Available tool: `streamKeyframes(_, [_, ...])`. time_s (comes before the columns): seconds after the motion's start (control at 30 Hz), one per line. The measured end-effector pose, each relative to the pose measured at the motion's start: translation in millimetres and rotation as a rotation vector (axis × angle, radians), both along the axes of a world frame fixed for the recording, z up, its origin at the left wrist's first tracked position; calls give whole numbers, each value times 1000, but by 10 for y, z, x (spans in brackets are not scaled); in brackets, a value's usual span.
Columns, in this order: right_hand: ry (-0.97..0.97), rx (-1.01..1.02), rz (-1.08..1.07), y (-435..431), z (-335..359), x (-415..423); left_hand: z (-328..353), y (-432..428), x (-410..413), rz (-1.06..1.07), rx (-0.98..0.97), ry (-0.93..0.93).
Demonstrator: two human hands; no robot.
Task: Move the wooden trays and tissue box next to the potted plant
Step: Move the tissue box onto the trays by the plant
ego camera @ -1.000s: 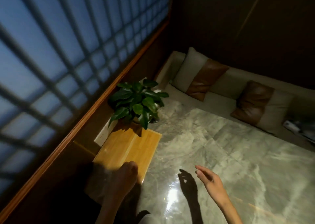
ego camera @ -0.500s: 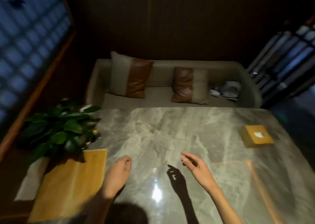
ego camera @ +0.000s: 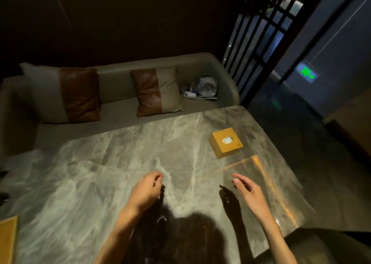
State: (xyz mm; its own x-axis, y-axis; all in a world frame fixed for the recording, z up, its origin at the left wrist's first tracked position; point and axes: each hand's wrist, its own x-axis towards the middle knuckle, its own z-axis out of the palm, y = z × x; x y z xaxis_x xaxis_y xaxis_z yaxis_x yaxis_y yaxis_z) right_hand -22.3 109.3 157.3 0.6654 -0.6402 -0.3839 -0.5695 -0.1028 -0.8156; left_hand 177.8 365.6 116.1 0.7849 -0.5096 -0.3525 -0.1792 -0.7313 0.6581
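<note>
A square wooden tissue box (ego camera: 225, 142) with white tissue showing in its top slot stands on the marble table (ego camera: 112, 163) near the far right corner. A corner of a wooden tray (ego camera: 7, 240) shows at the bottom left edge of the view. The potted plant is out of view. My left hand (ego camera: 145, 191) hovers over the middle of the table, fingers loosely curled and holding nothing. My right hand (ego camera: 248, 193) hovers to its right with fingers spread, empty, well short of the tissue box.
A beige sofa (ego camera: 120, 107) with two brown-and-beige cushions runs along the table's far side, with loose items (ego camera: 202, 89) at its right end. A dark lattice screen (ego camera: 259, 37) stands at the back right. The table's right edge (ego camera: 297, 173) drops to dark floor.
The view has swung right, away from the plant and tray toward the tissue box. Both hands have come off the tray side and now hover over the table's middle.
</note>
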Motion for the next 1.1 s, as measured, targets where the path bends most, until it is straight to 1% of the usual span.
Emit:
streamKeyframes(0.07, [15,10,8,-503,-106,6,-37,-477,-92,-4,26,40])
streamKeyframes(0.17, [43,96,-15,-1206,-276,160,-27,-1209,-143,17,-19,84])
streamKeyframes(0.2, [70,91,-15,-1404,-340,238,-21,-1463,-128,43,-32,85])
streamKeyframes(0.3, [111,-29,-21,-1910,-542,572,-106,-2231,6,139,-53,100])
streamKeyframes(0.4, [168,7,-2,-2256,-731,1014,-326,-2851,190,206,21,151])
streamKeyframes(0.47, [254,31,71,-2395,-882,1290,-484,-3167,275,227,90,220])
streamKeyframes(0.53, [346,-25,166,-2452,-1031,1483,-611,-3406,320,226,136,290])
streamKeyframes(0.57, [359,-51,192,-2465,-1106,1571,-668,-3499,338,224,148,321])
streamKeyframes(0.63, [347,32,161,-2468,-1241,1674,-767,-3633,361,232,155,388])
streamKeyframes(0.73, [327,71,154,-2482,-1425,1711,-874,-3745,377,264,123,511])
streamKeyframes(0.8, [311,124,119,-2469,-1482,1686,-908,-3782,364,270,84,578])
streamKeyframes(0.9, [312,165,67,-2465,-1517,1634,-910,-3790,288,289,-33,655])
streamKeyframes(1.0, [311,156,43,-2404,-1507,1566,-887,-3739,191,333,-127,695])
streamKeyframes(1.1, [278,142,9,-2243,-1404,1511,-816,-3625,158,414,-190,686])
